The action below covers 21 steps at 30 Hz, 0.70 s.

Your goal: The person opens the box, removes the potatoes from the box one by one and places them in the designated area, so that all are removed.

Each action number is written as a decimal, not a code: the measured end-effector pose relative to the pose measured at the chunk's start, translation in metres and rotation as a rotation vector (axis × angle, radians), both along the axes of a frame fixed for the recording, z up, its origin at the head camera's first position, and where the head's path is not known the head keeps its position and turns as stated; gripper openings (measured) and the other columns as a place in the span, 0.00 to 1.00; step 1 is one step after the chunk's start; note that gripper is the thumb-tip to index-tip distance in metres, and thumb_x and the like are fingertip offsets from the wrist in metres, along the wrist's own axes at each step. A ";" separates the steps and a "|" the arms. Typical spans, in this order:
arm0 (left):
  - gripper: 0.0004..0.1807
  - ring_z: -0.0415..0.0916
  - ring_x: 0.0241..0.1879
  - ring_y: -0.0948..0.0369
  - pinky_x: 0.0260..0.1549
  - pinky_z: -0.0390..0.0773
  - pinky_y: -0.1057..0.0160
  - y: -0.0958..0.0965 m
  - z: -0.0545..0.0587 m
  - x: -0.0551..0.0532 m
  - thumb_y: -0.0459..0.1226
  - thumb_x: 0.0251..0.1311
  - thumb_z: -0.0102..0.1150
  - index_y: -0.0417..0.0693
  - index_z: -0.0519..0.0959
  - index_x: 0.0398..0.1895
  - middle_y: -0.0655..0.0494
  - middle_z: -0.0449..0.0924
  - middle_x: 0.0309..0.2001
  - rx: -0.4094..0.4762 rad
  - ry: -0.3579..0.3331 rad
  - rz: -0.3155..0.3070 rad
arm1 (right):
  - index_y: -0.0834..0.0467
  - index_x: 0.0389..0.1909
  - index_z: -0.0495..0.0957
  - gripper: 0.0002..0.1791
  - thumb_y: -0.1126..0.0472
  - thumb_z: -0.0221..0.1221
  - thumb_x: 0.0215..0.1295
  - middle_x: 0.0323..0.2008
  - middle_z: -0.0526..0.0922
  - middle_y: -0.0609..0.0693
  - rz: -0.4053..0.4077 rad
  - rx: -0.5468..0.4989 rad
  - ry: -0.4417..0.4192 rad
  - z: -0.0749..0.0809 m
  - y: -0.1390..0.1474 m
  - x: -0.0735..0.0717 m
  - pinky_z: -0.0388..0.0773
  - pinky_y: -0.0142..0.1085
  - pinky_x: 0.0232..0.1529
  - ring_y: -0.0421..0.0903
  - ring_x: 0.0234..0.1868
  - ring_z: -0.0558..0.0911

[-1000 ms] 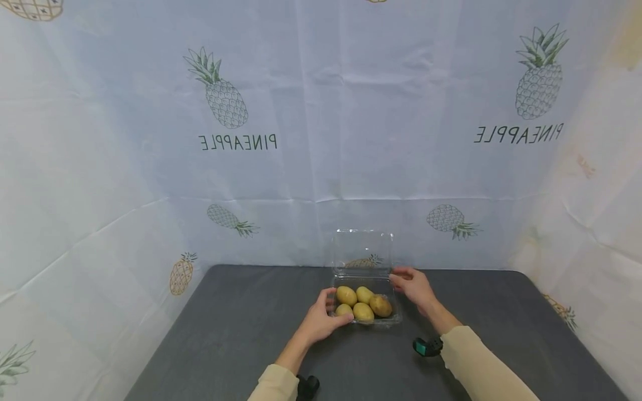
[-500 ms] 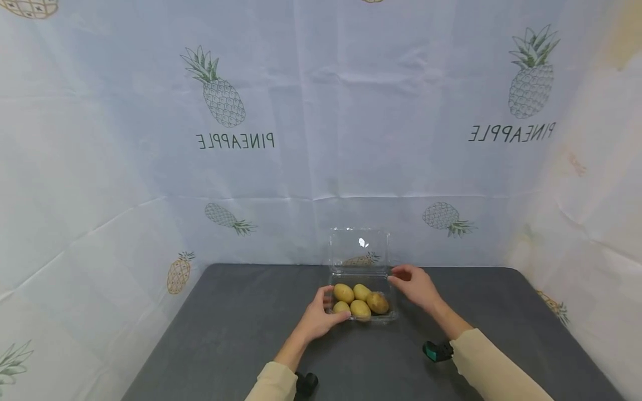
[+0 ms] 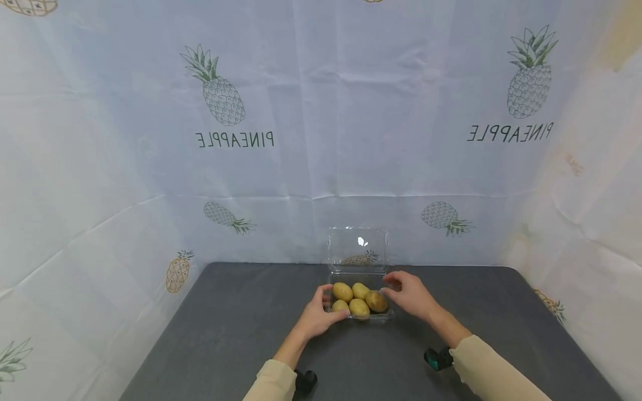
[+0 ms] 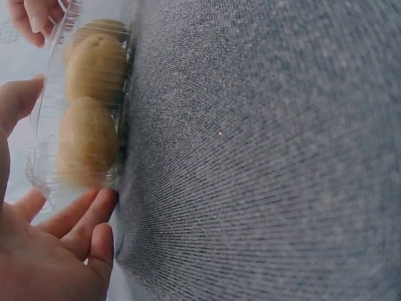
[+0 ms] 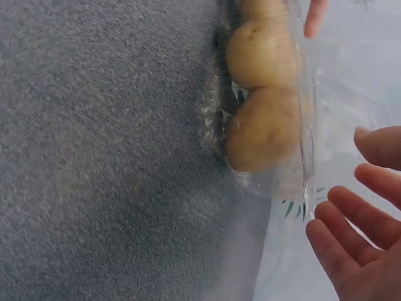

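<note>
A clear plastic clamshell container point(image 3: 385, 316) stands on the dark table with its lid point(image 3: 358, 239) raised at the back. Several potatoes point(image 3: 343, 292) lie inside; the rightmost potato point(image 3: 376, 301) is browner than the others. My left hand point(image 3: 316, 316) holds the front left corner, fingertips point(image 4: 105, 199) at the left wall and thumb at the front rim. At the right rim is my right hand point(image 3: 412, 295), fingers point(image 5: 351, 219) loosely bent and spread, thumb apart from them beside the browner potato. Nothing shows between its thumb and fingers.
The grey tabletop point(image 3: 251, 334) spreads around the container. A pale curtain point(image 3: 321, 111) printed with pineapples hangs right behind the table and along both sides. Black wrist devices point(image 3: 438, 359) sit under both sleeves point(image 3: 494, 367).
My right hand has come from the back right corner of the container inward over its right rim, towards the browner potato. My left hand stays at the front left corner.
</note>
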<state>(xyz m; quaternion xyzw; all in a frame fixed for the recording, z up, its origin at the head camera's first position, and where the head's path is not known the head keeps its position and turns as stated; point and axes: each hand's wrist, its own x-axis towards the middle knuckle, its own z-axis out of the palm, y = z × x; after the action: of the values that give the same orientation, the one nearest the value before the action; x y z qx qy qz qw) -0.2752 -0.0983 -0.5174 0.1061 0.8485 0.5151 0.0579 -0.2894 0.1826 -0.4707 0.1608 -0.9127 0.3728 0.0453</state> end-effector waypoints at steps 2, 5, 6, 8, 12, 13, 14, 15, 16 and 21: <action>0.45 0.72 0.61 0.43 0.50 0.76 0.40 0.000 0.000 0.000 0.51 0.59 0.72 0.48 0.60 0.75 0.41 0.72 0.62 -0.001 0.001 0.001 | 0.62 0.54 0.81 0.16 0.60 0.65 0.69 0.51 0.82 0.58 0.009 0.011 -0.003 0.000 -0.003 0.001 0.78 0.53 0.53 0.57 0.53 0.81; 0.45 0.72 0.61 0.43 0.50 0.76 0.40 0.000 0.000 0.000 0.51 0.59 0.72 0.47 0.60 0.75 0.41 0.72 0.62 0.004 -0.001 0.001 | 0.63 0.55 0.81 0.17 0.60 0.65 0.69 0.52 0.82 0.59 0.020 0.052 -0.002 -0.001 -0.006 0.002 0.77 0.55 0.54 0.59 0.55 0.80; 0.45 0.72 0.61 0.44 0.50 0.76 0.40 0.000 0.000 0.000 0.51 0.60 0.72 0.47 0.60 0.75 0.41 0.72 0.62 0.005 -0.001 0.001 | 0.63 0.55 0.81 0.17 0.60 0.66 0.68 0.52 0.82 0.58 0.016 0.060 -0.009 -0.002 -0.007 0.002 0.77 0.55 0.54 0.59 0.55 0.80; 0.45 0.72 0.61 0.44 0.50 0.76 0.41 0.000 0.000 0.001 0.50 0.60 0.71 0.47 0.60 0.75 0.40 0.72 0.62 0.009 -0.001 0.002 | 0.62 0.54 0.82 0.18 0.59 0.66 0.68 0.52 0.82 0.57 0.017 0.088 -0.006 -0.002 -0.009 0.003 0.77 0.55 0.54 0.59 0.55 0.80; 0.44 0.73 0.60 0.44 0.51 0.77 0.42 0.001 0.000 0.002 0.49 0.61 0.71 0.46 0.60 0.75 0.40 0.72 0.61 0.018 0.003 0.007 | 0.62 0.54 0.82 0.18 0.59 0.68 0.66 0.50 0.82 0.55 0.017 0.135 0.003 -0.004 -0.013 0.003 0.77 0.54 0.53 0.57 0.54 0.79; 0.44 0.73 0.60 0.44 0.51 0.77 0.42 0.001 0.000 0.002 0.48 0.61 0.71 0.46 0.60 0.75 0.40 0.72 0.61 0.022 0.005 0.008 | 0.61 0.53 0.82 0.18 0.59 0.68 0.66 0.50 0.83 0.55 0.018 0.143 0.006 -0.004 -0.014 0.003 0.77 0.54 0.53 0.57 0.54 0.79; 0.44 0.73 0.60 0.44 0.51 0.77 0.42 0.002 0.000 0.002 0.48 0.61 0.71 0.46 0.60 0.75 0.40 0.72 0.61 0.023 0.007 0.010 | 0.61 0.53 0.83 0.18 0.59 0.69 0.65 0.50 0.83 0.54 0.018 0.152 0.009 -0.004 -0.015 0.003 0.77 0.53 0.53 0.56 0.54 0.79; 0.44 0.73 0.60 0.44 0.51 0.77 0.42 0.002 0.000 0.002 0.48 0.61 0.71 0.45 0.60 0.75 0.39 0.72 0.61 0.024 0.009 0.011 | 0.61 0.53 0.83 0.18 0.59 0.69 0.65 0.49 0.83 0.54 0.017 0.162 0.013 -0.005 -0.016 0.003 0.77 0.53 0.53 0.56 0.54 0.79; 0.44 0.73 0.60 0.44 0.51 0.77 0.42 0.002 0.000 0.002 0.48 0.61 0.71 0.45 0.60 0.75 0.39 0.72 0.61 0.025 0.010 0.011 | 0.61 0.53 0.83 0.18 0.59 0.69 0.65 0.49 0.83 0.53 0.018 0.167 0.017 -0.005 -0.017 0.003 0.76 0.53 0.53 0.55 0.54 0.79; 0.44 0.73 0.60 0.44 0.50 0.77 0.42 0.002 -0.002 0.001 0.48 0.60 0.72 0.46 0.61 0.75 0.39 0.72 0.61 0.015 0.019 0.015 | 0.61 0.51 0.84 0.18 0.59 0.70 0.63 0.48 0.83 0.52 0.019 0.203 0.041 -0.006 -0.020 0.001 0.77 0.52 0.52 0.54 0.53 0.79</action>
<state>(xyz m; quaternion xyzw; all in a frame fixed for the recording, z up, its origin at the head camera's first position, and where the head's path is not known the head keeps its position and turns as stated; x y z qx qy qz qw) -0.2743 -0.0966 -0.5192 0.1051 0.8460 0.5207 0.0452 -0.2882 0.1622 -0.4771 0.1808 -0.9432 0.2753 0.0439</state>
